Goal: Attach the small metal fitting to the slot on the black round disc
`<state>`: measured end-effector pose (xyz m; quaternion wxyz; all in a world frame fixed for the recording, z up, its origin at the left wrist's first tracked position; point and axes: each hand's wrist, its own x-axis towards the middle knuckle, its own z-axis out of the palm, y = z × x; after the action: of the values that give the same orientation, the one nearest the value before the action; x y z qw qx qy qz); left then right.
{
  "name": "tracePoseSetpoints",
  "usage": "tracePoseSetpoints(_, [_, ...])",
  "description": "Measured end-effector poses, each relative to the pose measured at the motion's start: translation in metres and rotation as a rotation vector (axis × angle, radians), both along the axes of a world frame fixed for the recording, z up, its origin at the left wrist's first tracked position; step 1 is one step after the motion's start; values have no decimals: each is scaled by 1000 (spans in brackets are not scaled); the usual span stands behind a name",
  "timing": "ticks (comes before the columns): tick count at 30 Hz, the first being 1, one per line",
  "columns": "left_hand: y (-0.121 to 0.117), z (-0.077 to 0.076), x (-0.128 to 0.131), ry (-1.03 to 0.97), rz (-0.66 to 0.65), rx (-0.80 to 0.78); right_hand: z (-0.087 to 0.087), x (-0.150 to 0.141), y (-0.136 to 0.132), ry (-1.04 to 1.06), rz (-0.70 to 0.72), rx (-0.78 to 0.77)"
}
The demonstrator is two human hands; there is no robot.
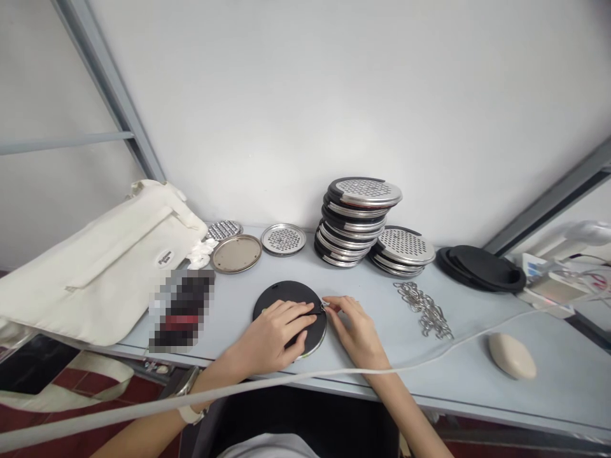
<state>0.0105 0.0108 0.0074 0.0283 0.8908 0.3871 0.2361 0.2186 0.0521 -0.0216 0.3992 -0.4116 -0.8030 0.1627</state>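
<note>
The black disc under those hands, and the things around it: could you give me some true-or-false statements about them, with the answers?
1. The left-hand grip rests on the black disc, and the right-hand grip is at its edge. True.
2. The black disc leans upright. False: it lies flat on the table.
3. A tall stack of discs stands beside a shorter stack. True.
4. In the picture, the shorter stack is left of the tall one. False: it is on the right.
5. Small metal pieces lie in a loose pile. True.
6. That pile sits on the black disc. False: it is on the table.
</note>
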Motion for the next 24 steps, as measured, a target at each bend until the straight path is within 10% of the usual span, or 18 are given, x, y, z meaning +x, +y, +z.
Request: tracePoseSetpoints(24, [2,-4,2,-26,-5,32,-1,1,1,31,-19,-59])
